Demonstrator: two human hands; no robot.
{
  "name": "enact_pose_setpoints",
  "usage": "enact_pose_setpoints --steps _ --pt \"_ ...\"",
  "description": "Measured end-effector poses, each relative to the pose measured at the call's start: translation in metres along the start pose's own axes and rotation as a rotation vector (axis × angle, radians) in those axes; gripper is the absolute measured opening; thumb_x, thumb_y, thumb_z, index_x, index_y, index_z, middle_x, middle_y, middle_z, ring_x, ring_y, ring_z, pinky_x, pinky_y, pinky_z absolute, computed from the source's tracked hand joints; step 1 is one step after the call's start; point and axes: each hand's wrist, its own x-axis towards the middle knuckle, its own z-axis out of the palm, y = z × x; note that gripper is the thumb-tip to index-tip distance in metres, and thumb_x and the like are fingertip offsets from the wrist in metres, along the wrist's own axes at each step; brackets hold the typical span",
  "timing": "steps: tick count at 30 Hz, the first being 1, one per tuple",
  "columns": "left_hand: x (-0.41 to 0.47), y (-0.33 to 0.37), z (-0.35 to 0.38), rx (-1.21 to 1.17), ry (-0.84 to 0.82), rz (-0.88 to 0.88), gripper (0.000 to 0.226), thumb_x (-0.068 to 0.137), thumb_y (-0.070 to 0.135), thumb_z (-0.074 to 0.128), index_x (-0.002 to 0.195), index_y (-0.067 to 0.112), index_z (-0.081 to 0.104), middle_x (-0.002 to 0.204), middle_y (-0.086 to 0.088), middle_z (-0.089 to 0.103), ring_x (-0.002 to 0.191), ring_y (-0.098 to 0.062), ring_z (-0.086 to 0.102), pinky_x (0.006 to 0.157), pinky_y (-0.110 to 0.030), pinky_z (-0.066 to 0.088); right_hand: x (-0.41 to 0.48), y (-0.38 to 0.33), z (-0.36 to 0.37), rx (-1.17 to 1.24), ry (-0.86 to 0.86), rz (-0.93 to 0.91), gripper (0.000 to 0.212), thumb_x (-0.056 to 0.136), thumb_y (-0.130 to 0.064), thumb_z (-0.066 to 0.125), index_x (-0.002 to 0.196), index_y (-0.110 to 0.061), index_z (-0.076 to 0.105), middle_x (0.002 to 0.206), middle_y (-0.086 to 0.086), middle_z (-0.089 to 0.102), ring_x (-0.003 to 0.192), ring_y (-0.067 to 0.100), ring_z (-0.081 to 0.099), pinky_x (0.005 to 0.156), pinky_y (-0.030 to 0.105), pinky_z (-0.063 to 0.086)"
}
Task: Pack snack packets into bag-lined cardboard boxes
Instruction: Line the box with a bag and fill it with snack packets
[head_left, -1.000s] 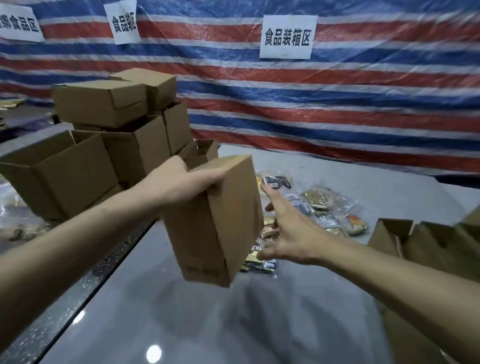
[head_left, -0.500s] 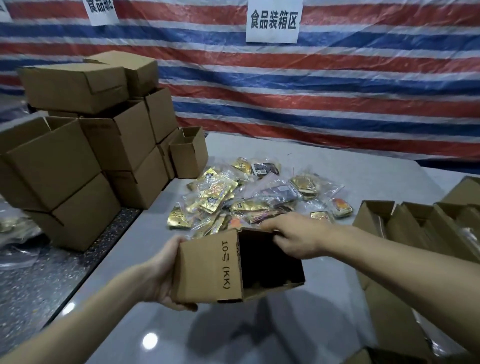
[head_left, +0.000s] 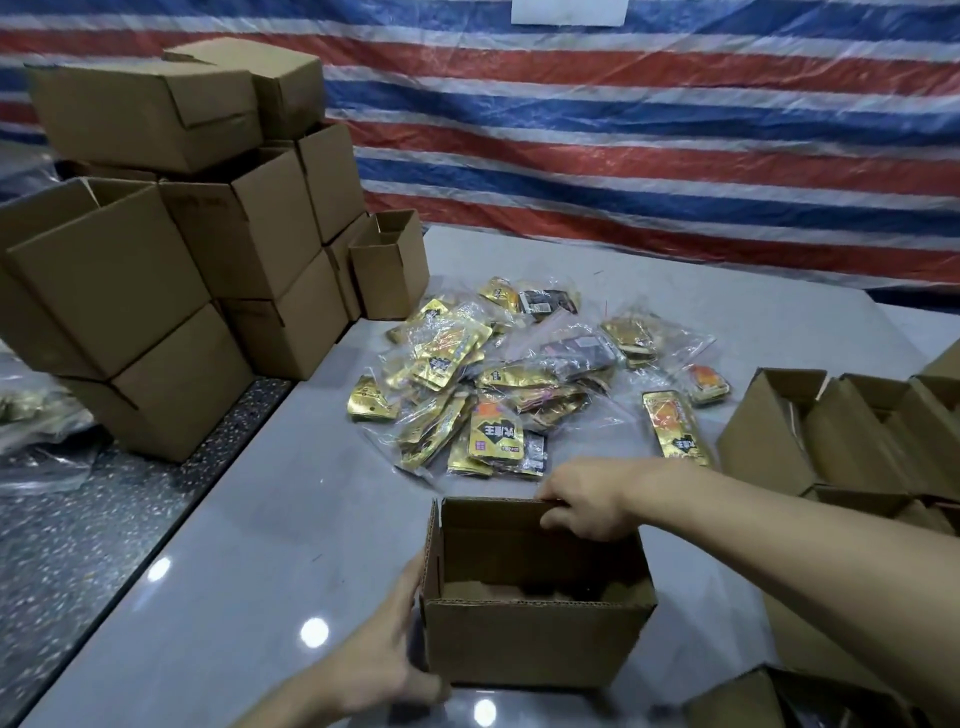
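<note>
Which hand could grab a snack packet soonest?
Right. The right hand grips the far rim of the box, just beside the snack packets; the left hand holds its near left side, farther away.

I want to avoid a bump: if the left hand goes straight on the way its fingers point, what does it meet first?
Probably the snack packets. The left hand lies along the open box's left wall, pointing forward. Only bare table lies between, though depth is unclear.
</note>
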Motion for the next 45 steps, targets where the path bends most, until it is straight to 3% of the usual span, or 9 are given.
enact_pose_setpoints --steps 5,9,12,23,28,31,34,42,45 --pt "0.013 -0.031 0.012 0.093 0.290 0.099 0.121 0.059 0.016 0.097 0.155 0.035 0.025 0.136 0.002 0.061 0.125 -0.016 0.060 0.096 -0.034 0.053 0.008 0.009 0.005 0.115 0.000 -0.058 0.022 0.103 -0.043 0.049 0.101 -0.025 0.061 0.087 -0.008 0.054 0.091 0.019 0.052 0.081 0.030 0.041" --pt "0.022 -0.044 0.015 0.355 0.399 0.162 0.108 0.055 0.045 0.088 0.150 0.029 0.039 0.120 0.018 0.066 0.113 -0.006 0.063 0.088 -0.042 0.056 0.020 0.021 -0.002 0.533 0.096 -0.046 0.047 0.095 -0.066 0.044 0.100 -0.026 0.068 0.092 -0.006 0.066 0.082 0.009 0.060 0.076 0.025 0.046" --pt "0.024 -0.049 0.017 0.428 0.452 0.195 0.104 0.057 0.052 0.084 0.149 0.031 0.040 0.121 0.025 0.063 0.113 -0.003 0.062 0.086 -0.034 0.055 0.054 0.039 -0.006 0.422 0.335 0.041 0.043 0.101 -0.050 0.047 0.123 -0.016 0.062 0.115 0.005 0.068 0.101 0.020 0.063 0.090 0.036 0.052" --pt "0.021 -0.052 0.011 0.477 0.413 0.310 0.077 0.058 0.047 0.089 0.124 0.020 0.060 0.112 0.022 0.061 0.103 -0.008 0.063 0.085 -0.042 0.052 0.157 0.109 -0.073 0.172 0.567 0.375 0.078 0.092 -0.011 0.055 0.158 -0.012 0.013 0.168 0.004 -0.004 0.148 0.035 0.027 0.118 0.051 0.029" --pt "0.025 -0.054 0.013 0.506 0.441 0.345 0.067 0.056 0.047 0.086 0.111 0.036 0.049 0.103 0.033 0.051 0.091 0.000 0.055 0.078 -0.036 0.051 0.178 0.117 -0.060 0.308 0.477 0.360 0.105 0.091 -0.010 0.066 0.158 -0.029 -0.013 0.144 0.020 0.051 0.108 0.035 0.065 0.094 0.051 0.054" --pt "0.026 -0.058 0.014 0.519 0.450 0.336 0.066 0.055 0.048 0.086 0.109 0.033 0.053 0.107 0.034 0.048 0.094 0.002 0.053 0.079 -0.032 0.047 0.181 0.115 -0.045 0.103 0.491 0.412 0.059 0.098 -0.013 0.053 0.152 -0.025 0.033 0.134 0.017 0.060 0.110 0.035 0.063 0.091 0.048 0.054" --pt "0.026 -0.063 0.012 0.547 0.456 0.328 0.074 0.055 0.050 0.086 0.114 0.011 0.064 0.114 0.031 0.049 0.102 -0.002 0.055 0.083 -0.036 0.049 0.170 0.108 -0.041 -0.060 0.608 0.437 0.008 0.096 -0.013 0.058 0.101 -0.013 0.064 0.098 0.011 0.065 0.096 0.032 0.065 0.085 0.041 0.053" --pt "0.025 -0.055 0.015 0.566 0.478 0.296 0.076 0.051 0.046 0.085 0.117 0.019 0.058 0.107 0.035 0.049 0.094 0.007 0.051 0.079 -0.031 0.047 0.106 0.119 -0.058 -0.350 0.789 0.328 0.017 0.091 -0.014 0.063 0.103 -0.005 0.072 0.139 0.016 0.050 0.129 0.032 0.043 0.106 0.044 0.032" --pt "0.021 -0.049 0.016 0.601 0.481 0.275 0.086 0.052 0.051 0.084 0.127 0.019 0.058 0.110 0.034 0.051 0.100 0.009 0.049 0.084 -0.031 0.047 0.072 0.126 -0.068 -0.276 0.896 0.327 0.025 0.093 -0.006 0.054 0.111 -0.013 0.069 0.126 0.015 0.064 0.121 0.032 0.052 0.103 0.041 0.030"
